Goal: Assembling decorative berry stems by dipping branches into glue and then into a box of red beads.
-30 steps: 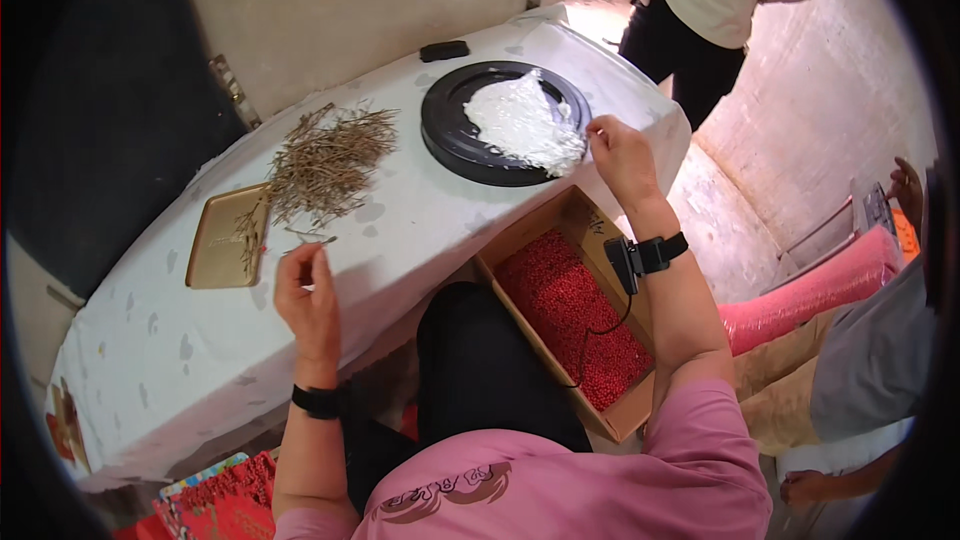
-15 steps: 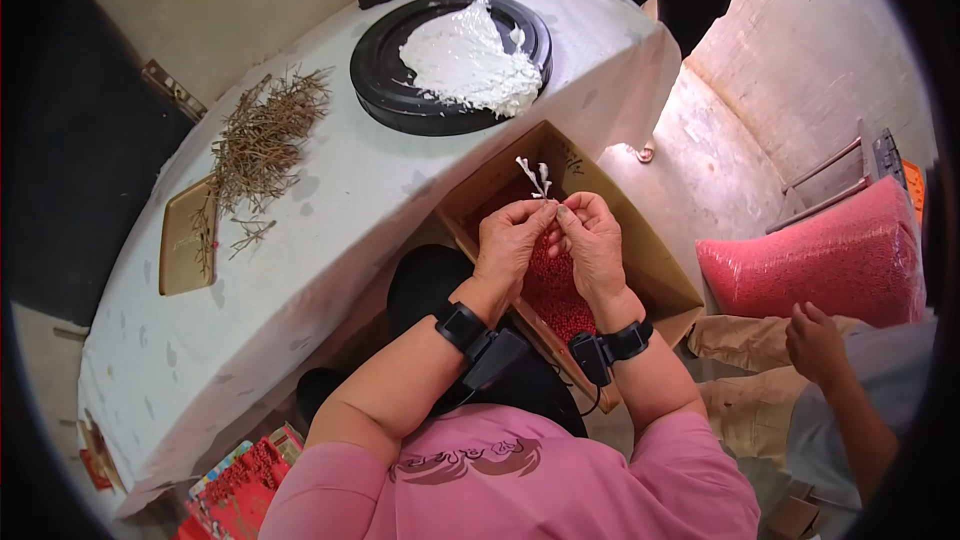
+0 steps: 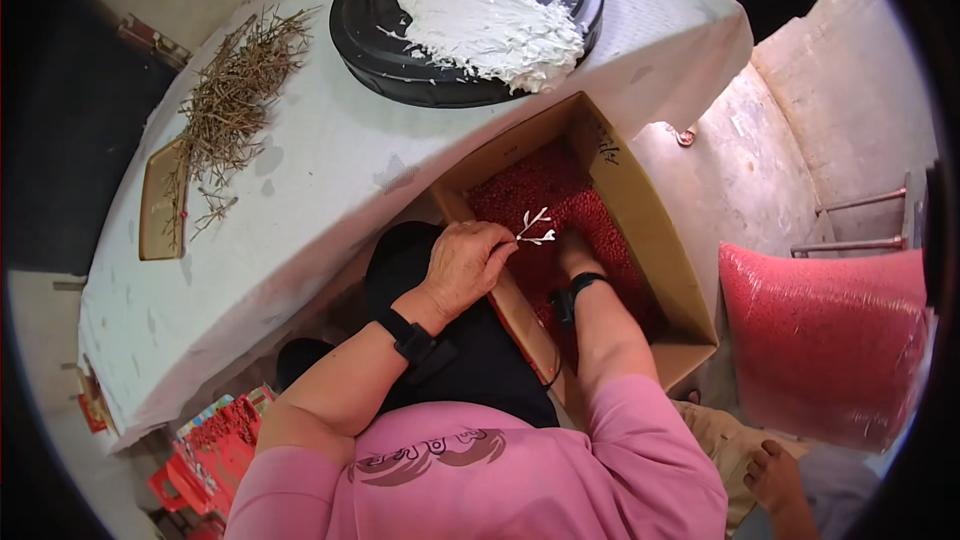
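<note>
A small branched twig with white-coated tips [image 3: 537,229] is pinched between the thumb and fingers of my left hand [image 3: 462,265], at the near left edge of a cardboard box [image 3: 642,212]. Small red beads [image 3: 520,178] fill the bottom of this box. My right hand [image 3: 576,252] reaches down among the beads, just right of the twig, and its fingers are buried out of sight. Both wrists wear black straps.
On the white-covered table [image 3: 330,200] rest a round black lid [image 3: 365,45] bearing white paste [image 3: 490,10], a heap of dry twigs [image 3: 235,90] and a tan tray [image 3: 160,210]. A clear bag of pink-red beads [image 3: 825,340] stands right, near another person's hand [image 3: 775,478].
My hands have parted. The left has drawn toward the box's left edge with the twig, and the right has gone down into the beads. The view has shifted too.
</note>
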Demonstrator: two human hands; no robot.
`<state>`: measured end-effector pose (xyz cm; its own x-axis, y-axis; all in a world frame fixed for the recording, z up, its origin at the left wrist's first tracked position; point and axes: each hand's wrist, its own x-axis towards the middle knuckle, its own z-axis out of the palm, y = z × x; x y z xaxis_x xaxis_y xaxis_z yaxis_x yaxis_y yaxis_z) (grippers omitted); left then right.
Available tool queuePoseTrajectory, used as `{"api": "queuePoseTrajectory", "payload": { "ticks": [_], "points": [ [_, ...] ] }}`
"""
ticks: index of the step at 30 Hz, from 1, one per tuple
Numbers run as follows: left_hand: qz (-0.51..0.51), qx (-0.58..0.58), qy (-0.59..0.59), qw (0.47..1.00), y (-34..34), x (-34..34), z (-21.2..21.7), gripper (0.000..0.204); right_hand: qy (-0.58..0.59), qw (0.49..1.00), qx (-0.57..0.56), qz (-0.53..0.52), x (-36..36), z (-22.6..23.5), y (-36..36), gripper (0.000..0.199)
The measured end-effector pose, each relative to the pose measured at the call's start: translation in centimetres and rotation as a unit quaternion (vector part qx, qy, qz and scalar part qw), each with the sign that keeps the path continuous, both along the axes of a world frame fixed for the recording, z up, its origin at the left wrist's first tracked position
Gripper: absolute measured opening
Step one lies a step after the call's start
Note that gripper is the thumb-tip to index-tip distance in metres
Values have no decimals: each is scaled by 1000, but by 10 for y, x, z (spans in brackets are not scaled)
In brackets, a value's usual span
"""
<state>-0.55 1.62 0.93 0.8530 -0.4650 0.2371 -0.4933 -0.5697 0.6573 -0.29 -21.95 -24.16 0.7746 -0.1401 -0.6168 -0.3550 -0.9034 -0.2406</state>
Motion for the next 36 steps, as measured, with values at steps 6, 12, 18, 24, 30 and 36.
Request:
{"api": "queuePoseTrajectory", "payload": {
  "ticks": [6, 12, 18, 24, 30, 36],
  "points": [
    [19, 6, 23, 1000, -2, 3, -7, 10, 232, 971, 60, 1, -56, 5, 2, 40],
    [0, 39, 6, 999, -16, 6, -7, 11, 241, 959, 36, -147, -136, -101, -56, 52],
    [39, 80, -7, 996, -8, 4, -17, 11, 308, 926, 157, -151, -92, 32, -44, 58],
    [45, 46, -36, 997, -14, 4, -21, 10, 137, 948, 277, -73, -102, 14, -72, 72],
    [55, 31, -52, 997, 5, 0, -27, 9, -26, 818, 502, -280, -93, 144, -34, 71],
    [45, 54, -38, 997, 7, -2, -32, 8, -270, 770, 521, -249, -75, 240, -10, 64]
  ]
}}
